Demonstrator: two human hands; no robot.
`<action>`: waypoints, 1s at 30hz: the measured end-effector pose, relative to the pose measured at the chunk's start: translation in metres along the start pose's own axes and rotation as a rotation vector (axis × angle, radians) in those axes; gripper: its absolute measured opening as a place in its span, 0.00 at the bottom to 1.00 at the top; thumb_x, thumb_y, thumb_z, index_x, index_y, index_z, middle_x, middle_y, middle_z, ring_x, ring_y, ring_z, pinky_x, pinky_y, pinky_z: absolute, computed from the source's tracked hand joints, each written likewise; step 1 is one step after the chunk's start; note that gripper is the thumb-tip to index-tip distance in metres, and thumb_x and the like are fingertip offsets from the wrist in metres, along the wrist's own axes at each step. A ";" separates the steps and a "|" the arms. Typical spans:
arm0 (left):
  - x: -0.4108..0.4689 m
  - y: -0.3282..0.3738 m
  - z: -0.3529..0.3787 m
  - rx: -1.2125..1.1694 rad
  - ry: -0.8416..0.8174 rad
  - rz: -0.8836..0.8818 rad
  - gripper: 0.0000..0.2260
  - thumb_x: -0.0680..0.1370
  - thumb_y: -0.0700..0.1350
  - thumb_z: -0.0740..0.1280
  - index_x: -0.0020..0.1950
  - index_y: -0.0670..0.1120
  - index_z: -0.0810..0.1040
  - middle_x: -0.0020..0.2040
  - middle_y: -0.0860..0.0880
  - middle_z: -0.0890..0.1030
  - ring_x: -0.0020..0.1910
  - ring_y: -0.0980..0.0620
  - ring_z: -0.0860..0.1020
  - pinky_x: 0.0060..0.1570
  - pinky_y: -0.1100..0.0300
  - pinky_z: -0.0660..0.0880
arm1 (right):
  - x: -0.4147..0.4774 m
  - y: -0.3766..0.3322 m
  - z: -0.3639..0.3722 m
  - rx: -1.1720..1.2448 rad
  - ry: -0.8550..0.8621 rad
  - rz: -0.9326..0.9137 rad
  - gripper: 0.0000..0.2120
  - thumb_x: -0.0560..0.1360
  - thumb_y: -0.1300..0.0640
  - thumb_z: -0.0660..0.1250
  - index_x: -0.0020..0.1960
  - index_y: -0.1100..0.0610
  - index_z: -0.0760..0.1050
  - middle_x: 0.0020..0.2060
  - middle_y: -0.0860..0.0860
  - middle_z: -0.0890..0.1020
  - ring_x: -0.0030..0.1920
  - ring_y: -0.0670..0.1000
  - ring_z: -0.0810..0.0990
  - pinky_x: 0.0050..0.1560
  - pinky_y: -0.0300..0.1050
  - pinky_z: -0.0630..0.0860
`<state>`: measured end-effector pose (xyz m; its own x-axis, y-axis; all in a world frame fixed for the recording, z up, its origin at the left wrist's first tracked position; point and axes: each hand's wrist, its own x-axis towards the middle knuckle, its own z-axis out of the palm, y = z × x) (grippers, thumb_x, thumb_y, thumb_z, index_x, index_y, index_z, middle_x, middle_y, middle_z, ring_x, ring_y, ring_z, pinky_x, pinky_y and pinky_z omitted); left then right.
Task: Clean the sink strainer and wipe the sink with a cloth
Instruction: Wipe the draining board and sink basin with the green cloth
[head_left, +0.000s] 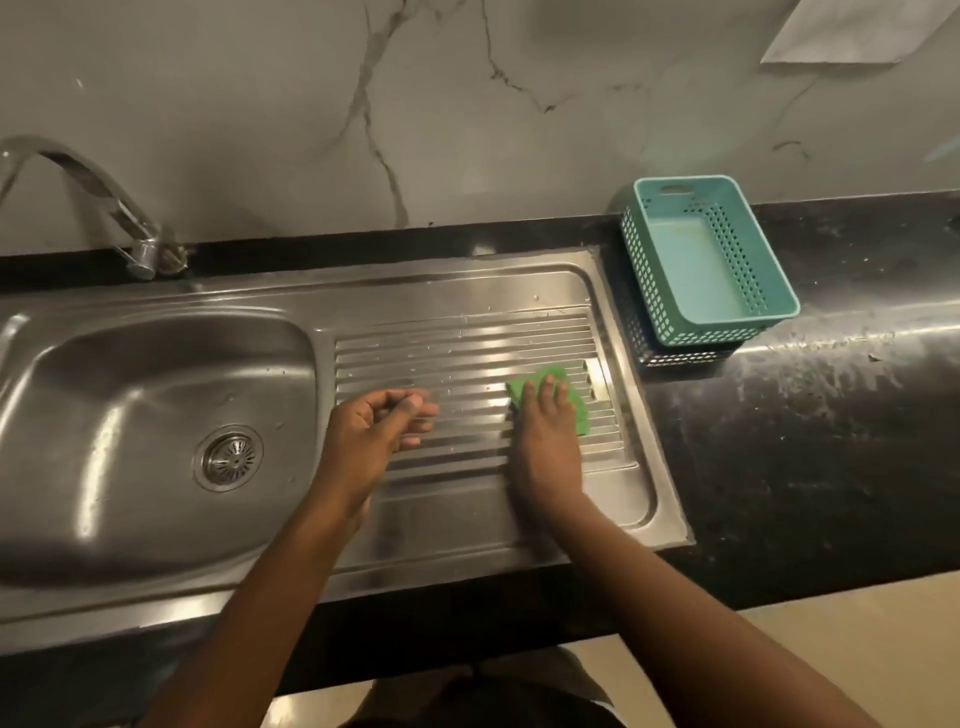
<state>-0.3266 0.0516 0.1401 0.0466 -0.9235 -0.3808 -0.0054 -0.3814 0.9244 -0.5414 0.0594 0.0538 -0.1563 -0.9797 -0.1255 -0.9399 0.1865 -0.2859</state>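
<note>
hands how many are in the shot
2. The left hand is over the ridged drainboard beside the basin; the right hand presses a green cloth on the drainboard's right side.

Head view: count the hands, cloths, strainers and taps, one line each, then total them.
Hands: 2, left hand and right hand
Cloths: 1, green cloth
Strainers: 1, strainer
Taps: 1, tap
Total: 5

A teal basket (649, 265) sits on the black counter (805, 441); perhaps paper (872, 31) hangs on the marble wall (260, 104).
</note>
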 end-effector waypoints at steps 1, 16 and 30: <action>0.000 0.001 0.000 -0.009 0.018 0.007 0.06 0.84 0.41 0.69 0.55 0.43 0.86 0.49 0.46 0.91 0.48 0.49 0.89 0.46 0.60 0.84 | -0.003 -0.012 0.004 0.032 -0.020 -0.007 0.31 0.82 0.65 0.52 0.83 0.60 0.47 0.82 0.62 0.46 0.83 0.62 0.42 0.82 0.58 0.44; -0.002 0.014 0.039 0.014 0.069 0.047 0.07 0.84 0.43 0.69 0.55 0.45 0.87 0.50 0.46 0.90 0.50 0.45 0.89 0.46 0.60 0.84 | -0.023 0.044 -0.027 -0.073 -0.135 -0.467 0.30 0.84 0.61 0.53 0.84 0.61 0.47 0.83 0.60 0.50 0.84 0.58 0.47 0.82 0.49 0.39; -0.019 -0.007 -0.008 -0.026 0.078 0.028 0.07 0.83 0.44 0.70 0.55 0.47 0.87 0.51 0.45 0.90 0.51 0.45 0.89 0.47 0.58 0.82 | -0.040 -0.016 -0.008 0.002 -0.149 -0.079 0.34 0.80 0.62 0.52 0.83 0.62 0.46 0.83 0.63 0.49 0.83 0.63 0.45 0.83 0.61 0.47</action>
<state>-0.3194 0.0724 0.1416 0.1240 -0.9274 -0.3529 0.0184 -0.3534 0.9353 -0.5224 0.0953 0.0714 -0.0354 -0.9697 -0.2416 -0.9470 0.1098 -0.3020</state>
